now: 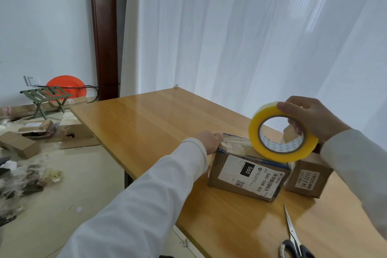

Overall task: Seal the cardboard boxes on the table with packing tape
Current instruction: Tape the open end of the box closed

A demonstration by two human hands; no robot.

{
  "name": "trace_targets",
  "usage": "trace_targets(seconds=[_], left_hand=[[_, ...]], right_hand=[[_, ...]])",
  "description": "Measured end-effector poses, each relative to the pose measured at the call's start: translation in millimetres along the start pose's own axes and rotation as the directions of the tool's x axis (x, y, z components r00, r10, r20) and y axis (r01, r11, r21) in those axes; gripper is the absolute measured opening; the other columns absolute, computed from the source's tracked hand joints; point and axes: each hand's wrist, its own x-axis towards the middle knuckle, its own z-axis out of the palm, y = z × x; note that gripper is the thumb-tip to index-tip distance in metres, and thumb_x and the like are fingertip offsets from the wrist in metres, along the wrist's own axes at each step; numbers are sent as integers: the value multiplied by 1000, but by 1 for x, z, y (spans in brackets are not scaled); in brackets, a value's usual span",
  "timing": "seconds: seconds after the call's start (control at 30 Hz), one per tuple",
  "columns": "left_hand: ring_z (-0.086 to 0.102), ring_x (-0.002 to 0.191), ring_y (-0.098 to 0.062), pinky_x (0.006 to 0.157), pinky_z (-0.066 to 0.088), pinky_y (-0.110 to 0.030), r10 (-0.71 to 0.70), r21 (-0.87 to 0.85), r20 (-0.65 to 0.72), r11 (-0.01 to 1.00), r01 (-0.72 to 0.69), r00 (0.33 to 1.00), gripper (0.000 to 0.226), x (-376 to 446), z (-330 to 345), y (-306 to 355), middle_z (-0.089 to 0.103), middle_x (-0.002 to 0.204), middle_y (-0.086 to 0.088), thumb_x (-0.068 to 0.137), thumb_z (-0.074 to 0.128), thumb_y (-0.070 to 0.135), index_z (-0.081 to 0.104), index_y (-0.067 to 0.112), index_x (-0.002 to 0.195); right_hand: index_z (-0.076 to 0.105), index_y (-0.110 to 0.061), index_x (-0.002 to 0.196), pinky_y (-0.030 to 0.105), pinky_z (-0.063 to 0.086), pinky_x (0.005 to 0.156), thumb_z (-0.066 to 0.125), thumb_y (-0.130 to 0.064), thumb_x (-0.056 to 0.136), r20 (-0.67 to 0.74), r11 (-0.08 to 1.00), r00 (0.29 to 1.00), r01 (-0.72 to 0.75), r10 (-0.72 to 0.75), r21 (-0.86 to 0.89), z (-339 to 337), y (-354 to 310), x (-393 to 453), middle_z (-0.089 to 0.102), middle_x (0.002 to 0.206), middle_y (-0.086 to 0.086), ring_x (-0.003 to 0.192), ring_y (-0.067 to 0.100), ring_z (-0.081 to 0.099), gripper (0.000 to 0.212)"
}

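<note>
The larger cardboard box (247,174) stands on the wooden table (159,123), right of centre, its near face carrying a white shipping label with "090" in a black patch. On its top edge rests the yellow roll of packing tape (281,134), upright, with its open core facing the camera. The right hand (310,119) grips the roll from above: the thumb lies over the outer rim at the top, and fingers curl through the core, seen inside the ring. From the roll a clear strip of tape (236,141) runs left along the box top to the far-left corner. There the left hand (209,141) sits with fingers curled down over the corner, pressing the tape end against the box; whether it pinches the strip or only presses it cannot be told. Both arms wear white sleeves.

Two boxes stand on the table. The smaller cardboard box (307,178) is just right of the larger one, partly behind the roll, with a printed label on its near face. There is one tape roll. One pair of scissors (293,239) with dark handles lies near the table's near-right edge, blades pointing away.

On the floor to the left lie several more cardboard boxes (19,146) and scraps, a folding stool (47,98), and an orange disc (66,88) against the wall. A white curtain (251,27) hangs behind the table.
</note>
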Motion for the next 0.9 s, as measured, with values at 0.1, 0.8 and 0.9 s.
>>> trace_targets(seconds=[0.1,0.8,0.9], left_hand=[[53,90,-37,94,41,-36,-12,22,-4,1000,12,1000,57,-2,1,3,58,118,-31,104,23,38,52,-8,123],[48,118,-28,99,40,-43,93,525,-54,849,-51,994,36,-5,34,60,54,129,-4,98,28,24,47,23,129],[46,120,-28,99,39,-44,97,550,-54,834,-51,994,36,-5,35,59,53,131,-5,98,29,23,46,23,130]], right_hand=[[59,-12,74,34,45,59,63,-57,74,36,997,999,-10,12,-70,-9,-1,-2,53,53,0,49,19,50,46],[58,-15,75,36,45,64,58,-72,62,53,990,998,-14,21,-139,-6,1,-1,54,54,-5,49,10,50,58],[57,-16,72,34,45,63,62,-66,71,87,976,996,8,12,-220,-8,-6,3,54,54,-5,51,12,51,50]])
